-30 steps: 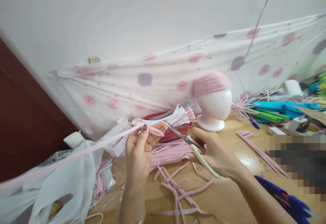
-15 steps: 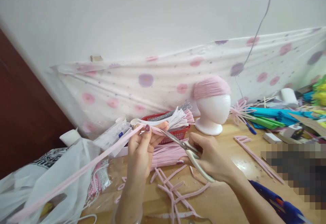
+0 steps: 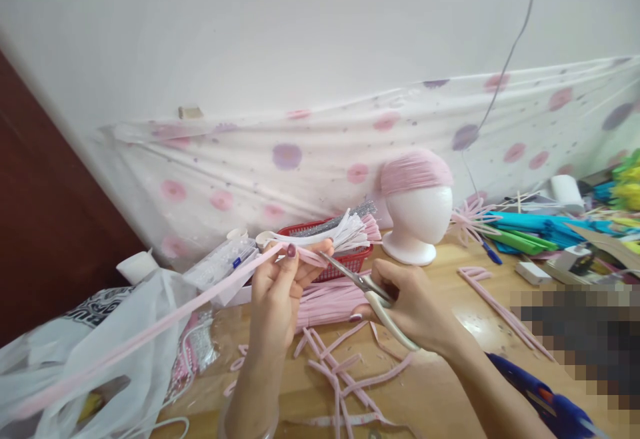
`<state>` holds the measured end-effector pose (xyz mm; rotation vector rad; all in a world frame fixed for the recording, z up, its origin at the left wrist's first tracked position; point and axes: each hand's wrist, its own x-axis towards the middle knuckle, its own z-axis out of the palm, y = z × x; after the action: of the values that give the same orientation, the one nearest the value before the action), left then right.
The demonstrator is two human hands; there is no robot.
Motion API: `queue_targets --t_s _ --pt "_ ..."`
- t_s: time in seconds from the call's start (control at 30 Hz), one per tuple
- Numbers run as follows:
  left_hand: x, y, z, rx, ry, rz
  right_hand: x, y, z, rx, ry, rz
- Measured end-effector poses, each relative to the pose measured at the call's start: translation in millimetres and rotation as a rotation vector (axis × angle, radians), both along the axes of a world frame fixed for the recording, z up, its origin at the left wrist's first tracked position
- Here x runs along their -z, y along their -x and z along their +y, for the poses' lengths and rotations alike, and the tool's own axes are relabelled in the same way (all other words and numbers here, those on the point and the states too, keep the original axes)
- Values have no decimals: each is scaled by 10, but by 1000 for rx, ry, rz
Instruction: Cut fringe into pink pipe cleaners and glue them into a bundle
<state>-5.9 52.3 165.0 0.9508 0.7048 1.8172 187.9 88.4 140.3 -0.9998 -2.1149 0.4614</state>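
Observation:
My left hand [image 3: 280,289] pinches a long pink fuzzy strip [image 3: 170,322] between thumb and fingers. One part of the strip trails down to the lower left; a short end points right, toward the scissors [image 3: 363,282]. My right hand [image 3: 407,302] is wrapped round the pale handles of these scissors, whose blade tips lie at or beside the short end. Whether the blades touch it is too small to tell. Behind and below the hands lies a bundle of pink strips [image 3: 330,306], with loose pink pieces [image 3: 345,376] nearer me on the wooden table [image 3: 440,392].
A red basket [image 3: 353,262] holds white, silver and pink strips. Beside it stands a white foam head [image 3: 423,216] with a pink top. A blue glue gun [image 3: 537,392] lies at lower right, a white plastic bag [image 3: 125,346] at left. Coloured craft materials [image 3: 545,229] crowd the back right.
The scissor tips have shifted slightly relative to the strip's short end. Both hands keep nearly the same place and hold.

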Motion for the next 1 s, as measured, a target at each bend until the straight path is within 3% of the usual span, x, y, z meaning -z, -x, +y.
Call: queue_targets --t_s 0.2,0.47,0.77,1.0 --pt "-30 -82 -19 -41 -40 -108 -21 40 -29 -36 -20 10" --pt "26 -251 -41 -94 -72 -200 16 102 -53 16 -143 -2" --pt "6 -330 -84 84 118 -439 -5 125 -72 162 -397 -82" --pt "-30 -360 -123 62 176 -440 4 144 -74 265 -577 -67"
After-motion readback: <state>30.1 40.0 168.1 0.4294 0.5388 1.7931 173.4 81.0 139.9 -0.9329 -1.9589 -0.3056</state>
